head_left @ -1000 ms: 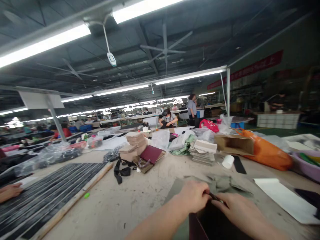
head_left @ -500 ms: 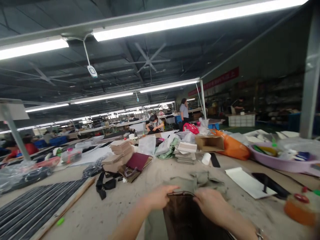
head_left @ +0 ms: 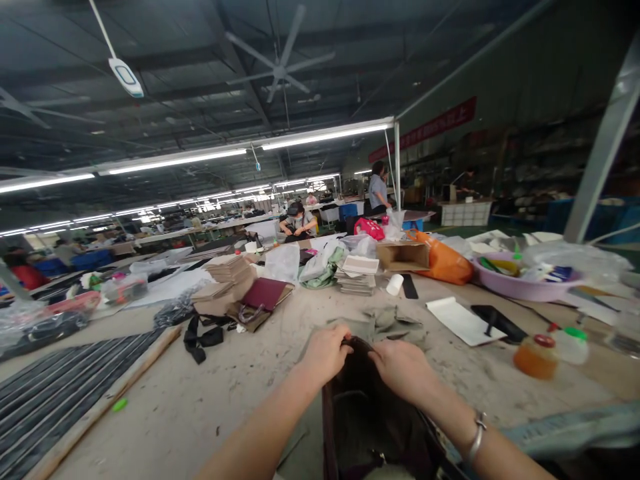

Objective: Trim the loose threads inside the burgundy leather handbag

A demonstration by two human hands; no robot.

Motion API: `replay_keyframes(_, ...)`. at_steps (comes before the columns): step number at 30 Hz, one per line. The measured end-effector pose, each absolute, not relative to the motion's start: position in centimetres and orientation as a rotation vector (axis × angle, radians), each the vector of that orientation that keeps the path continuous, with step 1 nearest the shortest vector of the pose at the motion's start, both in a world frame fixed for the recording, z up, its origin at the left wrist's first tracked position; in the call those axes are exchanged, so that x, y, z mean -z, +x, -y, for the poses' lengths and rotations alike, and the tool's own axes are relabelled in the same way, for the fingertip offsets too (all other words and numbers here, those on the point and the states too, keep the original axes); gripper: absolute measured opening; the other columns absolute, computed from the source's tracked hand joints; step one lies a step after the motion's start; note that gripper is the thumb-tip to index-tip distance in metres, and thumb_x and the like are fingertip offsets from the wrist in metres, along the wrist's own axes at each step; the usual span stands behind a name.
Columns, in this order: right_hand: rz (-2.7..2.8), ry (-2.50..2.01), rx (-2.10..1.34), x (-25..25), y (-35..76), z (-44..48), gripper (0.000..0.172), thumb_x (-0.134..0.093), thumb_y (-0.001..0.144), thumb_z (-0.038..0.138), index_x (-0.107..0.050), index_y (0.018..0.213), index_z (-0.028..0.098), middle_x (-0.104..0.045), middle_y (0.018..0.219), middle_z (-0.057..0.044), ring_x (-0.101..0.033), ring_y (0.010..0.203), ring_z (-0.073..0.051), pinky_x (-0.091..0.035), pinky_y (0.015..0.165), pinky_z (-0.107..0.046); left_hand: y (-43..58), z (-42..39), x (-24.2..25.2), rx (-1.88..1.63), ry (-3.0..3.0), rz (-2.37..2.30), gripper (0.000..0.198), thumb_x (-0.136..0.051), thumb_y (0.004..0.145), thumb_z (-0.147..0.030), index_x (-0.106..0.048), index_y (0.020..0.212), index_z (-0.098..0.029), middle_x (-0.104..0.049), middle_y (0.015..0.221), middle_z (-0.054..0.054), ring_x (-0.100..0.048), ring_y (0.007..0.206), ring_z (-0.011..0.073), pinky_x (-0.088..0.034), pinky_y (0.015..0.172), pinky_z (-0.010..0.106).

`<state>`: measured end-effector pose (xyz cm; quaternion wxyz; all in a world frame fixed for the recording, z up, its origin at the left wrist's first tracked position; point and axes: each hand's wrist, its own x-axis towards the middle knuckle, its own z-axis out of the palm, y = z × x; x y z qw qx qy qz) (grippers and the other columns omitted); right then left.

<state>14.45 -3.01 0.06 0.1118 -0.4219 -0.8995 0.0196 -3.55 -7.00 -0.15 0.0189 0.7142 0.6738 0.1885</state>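
Note:
A dark brown bag [head_left: 370, 427] gapes at the near edge of the table, its inside facing me. My left hand [head_left: 327, 353] pinches the far rim of the bag at its left part. Just right of it, my right hand [head_left: 407, 370] grips the same rim, thumb and fingers closed over the edge; a metal bangle sits on that wrist. Beneath and behind the bag lies crumpled grey-green cloth [head_left: 393, 323]. Some metal hardware shows low inside the bag, too small to name.
To the left lie dark strips on a board [head_left: 90, 387] and a black strap [head_left: 200, 339]. Ahead are a maroon panel [head_left: 265, 293] and stacked cards [head_left: 357, 273]. On the right stand a jar of orange liquid [head_left: 536, 357], a white pad [head_left: 463, 320] and a lilac basin [head_left: 525, 283].
The view has tilted down and shifted, so more of the bag's inside shows. The bag's mouth is spread wider. Both hands keep hold of its rim.

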Motion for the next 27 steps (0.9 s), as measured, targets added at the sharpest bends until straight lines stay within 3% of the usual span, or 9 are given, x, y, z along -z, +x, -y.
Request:
replay_keyframes(9, 2.675, -1.217, -0.274, -1.1, 14.6, 1.9, 0.033, -0.049, 0.087, 0.05, -0.068, 0.082, 0.024, -0.071, 0.08, -0.004, -0.065, 0.079, -0.022, -0.04, 0.062, -0.027, -3.9, 6.2, 0.8, -0.659, 2.171, -2.112, 0.009, -0.055, 0.086, -0.023, -0.063, 0.088, -0.021, -0.069, 0.086, 0.001, -0.062, 0.081, 0.0168, -0.045, 0.073, 0.026)
replay_keyframes(13, 2.695, -1.15, -0.274, -1.5, 13.6, 0.9, 0.024, -0.049, 0.088, 0.04, -0.069, 0.087, 0.027, -0.071, 0.084, -0.001, -0.064, 0.08, -0.019, -0.039, 0.061, -0.025, -3.9, 6.0, 0.9, -0.661, 2.168, -2.119, 0.01, -0.057, 0.086, -0.026, -0.065, 0.088, -0.02, -0.069, 0.085, 0.001, -0.063, 0.082, 0.0173, -0.044, 0.073, 0.026)
replay_keyframes(18, 2.745, -1.119, -0.121, -1.0, 12.5, 0.0, 0.033, -0.043, 0.092, 0.038, -0.07, 0.077, 0.024, -0.071, 0.08, -0.002, -0.065, 0.078, -0.019, -0.039, 0.06, -0.025, -3.9, 5.9, 0.9, -0.704, 2.135, -2.099, 0.008, -0.06, 0.084, -0.025, -0.065, 0.089, -0.021, -0.068, 0.086, 0.001, -0.063, 0.084, 0.0177, -0.044, 0.074, 0.026)
replay_keyframes(24, 2.751, -1.113, -0.003, -0.3, 12.5, -0.5, 0.033, -0.042, 0.094, 0.034, -0.067, 0.077, 0.023, -0.071, 0.083, -0.002, -0.065, 0.08, -0.02, -0.042, 0.063, -0.027, -4.3, 6.6, 0.5, -0.719, 2.044, -2.044, 0.029, -0.072, 0.074, -0.029, -0.061, 0.099, -0.022, -0.066, 0.09, 0.001, -0.061, 0.085, 0.0186, -0.044, 0.072, 0.026)
replay_keyframes(27, 2.776, -1.099, 0.041, -0.3, 12.5, -0.7, 0.032, -0.041, 0.094, 0.033, -0.066, 0.076, 0.022, -0.07, 0.083, -0.003, -0.065, 0.08, -0.02, -0.043, 0.065, -0.027, -4.7, 6.9, 0.5, -0.744, 2.077, -2.031, 0.021, -0.069, 0.075, -0.024, -0.062, 0.094, -0.02, -0.064, 0.091, 0.002, -0.06, 0.087, 0.0179, -0.044, 0.074, 0.025)
